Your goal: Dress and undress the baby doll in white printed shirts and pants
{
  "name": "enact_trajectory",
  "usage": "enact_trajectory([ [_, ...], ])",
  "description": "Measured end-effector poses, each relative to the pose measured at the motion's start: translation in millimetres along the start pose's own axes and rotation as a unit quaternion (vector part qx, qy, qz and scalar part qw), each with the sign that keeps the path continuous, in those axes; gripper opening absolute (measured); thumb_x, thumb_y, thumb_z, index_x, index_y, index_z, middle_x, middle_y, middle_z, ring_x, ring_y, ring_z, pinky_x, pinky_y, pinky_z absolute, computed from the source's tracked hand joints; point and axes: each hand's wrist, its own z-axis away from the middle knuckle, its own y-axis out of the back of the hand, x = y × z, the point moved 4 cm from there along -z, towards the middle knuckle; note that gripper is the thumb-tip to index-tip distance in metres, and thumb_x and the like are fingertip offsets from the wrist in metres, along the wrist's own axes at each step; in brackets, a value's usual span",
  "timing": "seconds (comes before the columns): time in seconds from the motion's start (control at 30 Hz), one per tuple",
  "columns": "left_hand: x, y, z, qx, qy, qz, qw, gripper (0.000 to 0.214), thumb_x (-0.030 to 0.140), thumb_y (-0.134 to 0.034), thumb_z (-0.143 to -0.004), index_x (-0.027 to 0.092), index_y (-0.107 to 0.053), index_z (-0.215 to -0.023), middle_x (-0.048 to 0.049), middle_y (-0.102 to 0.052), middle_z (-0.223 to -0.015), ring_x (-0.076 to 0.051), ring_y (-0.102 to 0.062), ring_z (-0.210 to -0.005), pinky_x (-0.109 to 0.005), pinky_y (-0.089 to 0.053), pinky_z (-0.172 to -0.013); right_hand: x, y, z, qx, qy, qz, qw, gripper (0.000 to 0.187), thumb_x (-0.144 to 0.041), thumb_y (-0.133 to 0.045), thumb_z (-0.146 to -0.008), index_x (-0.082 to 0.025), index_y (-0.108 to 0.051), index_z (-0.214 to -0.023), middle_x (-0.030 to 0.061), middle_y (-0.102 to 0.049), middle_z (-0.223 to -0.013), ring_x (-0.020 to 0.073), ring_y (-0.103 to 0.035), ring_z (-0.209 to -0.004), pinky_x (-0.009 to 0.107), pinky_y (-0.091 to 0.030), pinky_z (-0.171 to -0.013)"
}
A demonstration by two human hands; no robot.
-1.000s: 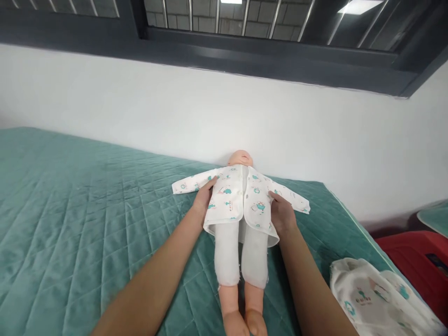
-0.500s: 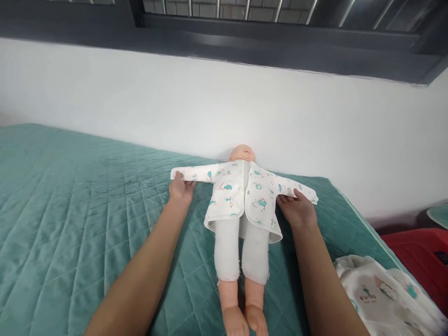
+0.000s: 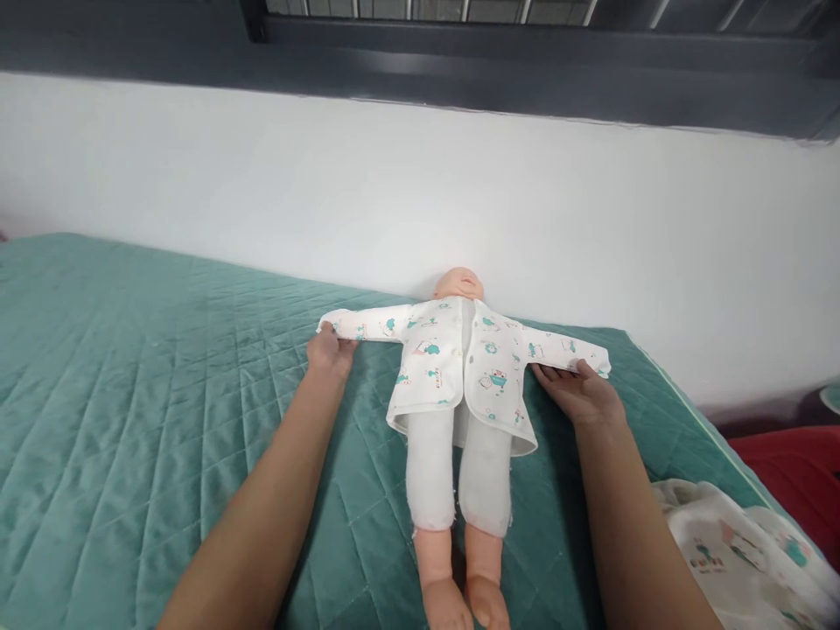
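Note:
A baby doll (image 3: 431,472) lies on its back, its feet toward me and its head against the wall. It wears a white jacket (image 3: 430,359) with green and pink prints, the front edges side by side and not fastened. My left hand (image 3: 332,352) pinches the left-lying sleeve (image 3: 381,324) near its cuff, thumb on top and fingers underneath. On the other side, my right hand (image 3: 583,395), palm up, holds the right-lying sleeve (image 3: 557,348) near the cuff between thumb and fingers. Both sleeves are stretched outward. The doll's own hands are hidden.
A green quilted cover (image 3: 164,376) lies under the doll. White printed baby clothing (image 3: 741,551) is heaped at the lower right, beside a red object (image 3: 797,472). A white wall (image 3: 394,192) rises behind, below a dark window frame (image 3: 492,79).
My hands have slid outward along the sleeves toward the cuffs, the right one more. The doll and jacket lie much as before; the view has shifted slightly.

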Motion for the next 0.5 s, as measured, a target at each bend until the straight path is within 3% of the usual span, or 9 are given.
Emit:
enact_trajectory([
  [0.2,1.2,2.4,-4.2,0.029,-0.028,-0.018,0.999,0.019,0.010,-0.041,-0.095,0.020,-0.057,-0.097,-0.0054,-0.069,-0.095,-0.020,-0.070,-0.102,-0.040,-0.060,-0.086,-8.6,4.5,-3.5,0.005,0.019,-0.022,1.000,0.040,-0.026,-0.022,-0.104,-0.018,-0.061,-0.114,0.0104,-0.071,-0.114,0.0210,-0.071,-0.101,0.042,-0.063,-0.077],
  [0.37,8.2,8.3,0.5,0.047,-0.076,-0.055,0.995,0.023,-0.001,-0.047,-0.079,0.019,-0.054,-0.086,-0.0006,-0.065,-0.084,-0.015,-0.069,-0.091,-0.031,-0.058,-0.083,-16.8,5.0,4.1,0.047,0.051,-0.024,0.997,0.025,-0.012,-0.037,-0.093,-0.017,-0.057,-0.108,0.0081,-0.071,-0.104,0.0174,-0.072,-0.094,0.033,-0.064,-0.078],
  [0.5,19.4,12.6,6.6,0.075,-0.131,-0.098,0.984,0.027,0.001,-0.052,-0.078,0.019,-0.055,-0.099,-0.0029,-0.066,-0.098,-0.015,-0.068,-0.097,-0.033,-0.054,-0.092,-27.7,14.3,5.9,0.106,0.109,-0.003,0.988,0.026,-0.006,-0.039,-0.086,-0.019,-0.056,-0.101,0.0068,-0.068,-0.105,0.0127,-0.071,-0.093,0.025,-0.061,-0.085],
])
